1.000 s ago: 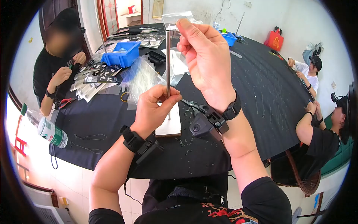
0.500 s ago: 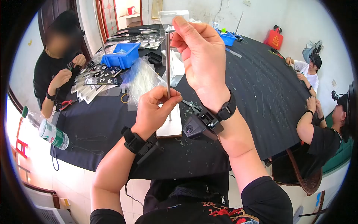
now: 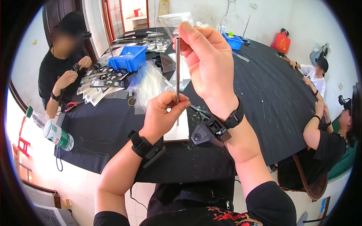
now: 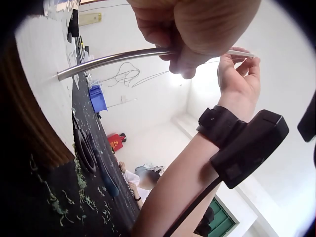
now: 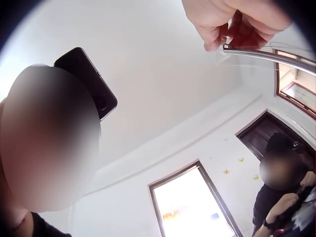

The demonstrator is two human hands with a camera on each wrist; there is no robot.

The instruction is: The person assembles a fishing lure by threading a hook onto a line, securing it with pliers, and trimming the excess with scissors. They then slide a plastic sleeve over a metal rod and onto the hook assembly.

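Observation:
An upright metal rod [image 3: 178,75] rises from a white block [image 3: 177,133] with a brown edge, near the table's front. My left hand [image 3: 160,116] pinches the rod at mid-height between thumb and forefinger. At the rod's top, my right hand [image 3: 211,66] pinches a clear plastic sleeve [image 3: 174,19] with thumb and curled fingers. In the right wrist view, a small dark loop sits at the tip of the rod [image 5: 252,53], right beside the fingertips, and fine thread trails nearby. The left wrist view shows the rod [image 4: 111,60] entering the block's white face.
Scissors [image 4: 86,150] lie beside the block among green thread scraps [image 4: 84,192]. Behind are clear plastic sheets [image 3: 147,83], a blue bin [image 3: 130,60] and black cards [image 3: 109,80]. Red pliers [image 3: 71,106] and a bottle [image 3: 58,135] are at left. Other people sit around the table.
The clear sleeve has shifted left relative to the rod's top, with slight right-hand motion. My left hand keeps its hold on the rod. The head view has shifted a little.

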